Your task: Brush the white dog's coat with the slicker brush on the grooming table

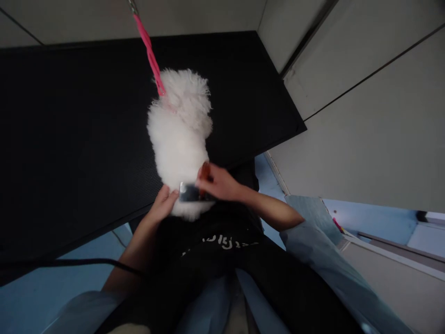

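A fluffy white dog (pixel 181 144) stands on a black table (pixel 86 120), its head toward the far side and its rear near my body. My right hand (pixel 220 182) is closed around the orange-brown handle of a grooming brush (pixel 189 191). The brush's flat, shiny head lies across the dog's rear. At the left of the rear, my left hand (pixel 165 203) touches the coat, fingertips close to the brush head. Whether its fingers pinch any fur is too small to tell.
A pink leash (pixel 149 51) runs from the dog's neck up to a metal clip. Pale walls stand behind and to the right. A black cable (pixel 76 262) crosses at lower left. My black apron (pixel 222 260) meets the table's near edge.
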Tool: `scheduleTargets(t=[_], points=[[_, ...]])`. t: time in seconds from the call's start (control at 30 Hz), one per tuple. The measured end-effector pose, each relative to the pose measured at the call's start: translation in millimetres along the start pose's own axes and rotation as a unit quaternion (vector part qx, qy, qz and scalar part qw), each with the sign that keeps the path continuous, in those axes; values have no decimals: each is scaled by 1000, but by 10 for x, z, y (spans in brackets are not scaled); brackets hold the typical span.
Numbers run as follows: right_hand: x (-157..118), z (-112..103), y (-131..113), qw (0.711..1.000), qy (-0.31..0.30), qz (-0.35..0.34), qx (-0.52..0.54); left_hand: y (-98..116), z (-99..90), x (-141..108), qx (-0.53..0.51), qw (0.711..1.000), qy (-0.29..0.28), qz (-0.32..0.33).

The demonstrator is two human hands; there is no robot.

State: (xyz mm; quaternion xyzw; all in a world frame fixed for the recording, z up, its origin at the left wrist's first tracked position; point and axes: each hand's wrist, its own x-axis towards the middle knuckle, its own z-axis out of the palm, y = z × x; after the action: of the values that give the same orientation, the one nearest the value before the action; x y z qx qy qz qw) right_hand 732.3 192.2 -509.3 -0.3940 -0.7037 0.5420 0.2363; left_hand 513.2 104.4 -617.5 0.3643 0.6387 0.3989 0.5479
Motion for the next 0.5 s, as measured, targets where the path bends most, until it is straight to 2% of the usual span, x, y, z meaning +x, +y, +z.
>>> scheduleTargets(t=[0.07, 0.1, 0.13, 0.2, 0.23, 0.27, 0.3, 0.37, 0.4, 0.43, 0.5], points=[[1, 1, 7, 996, 83, 17, 5, 52, 7, -4, -1, 1000, 11, -17], [-6, 7, 7, 995, 94, 11, 4, 81, 6, -4, 0, 1000, 5, -23], [-17, 17, 7, 998, 64, -5, -2, 109, 3, 2, 3, 1000, -6, -25], [-37, 39, 11, 997, -56, -38, -25, 156, -2, 31, 12, 999, -32, -25], [-39, 42, 18, 994, -94, -42, -35, 170, -1, 55, 20, 998, -47, -26], [-33, 37, 29, 994, -94, -37, -40, 177, 5, 85, 29, 997, -61, -29], [-23, 25, 41, 997, -54, -24, -40, 176, 14, 116, 38, 996, -72, -34], [-5, -6, 61, 998, 63, -5, -27, 161, 46, 179, 42, 995, -75, -51], [-5, -17, 66, 996, 81, -8, -19, 151, 66, 207, 35, 995, -70, -60], [-11, -22, 67, 998, 57, -21, -14, 143, 86, 230, 24, 995, -62, -70], [-21, -24, 64, 998, -51, -41, -15, 138, 120, 262, 0, 994, -51, -93]])
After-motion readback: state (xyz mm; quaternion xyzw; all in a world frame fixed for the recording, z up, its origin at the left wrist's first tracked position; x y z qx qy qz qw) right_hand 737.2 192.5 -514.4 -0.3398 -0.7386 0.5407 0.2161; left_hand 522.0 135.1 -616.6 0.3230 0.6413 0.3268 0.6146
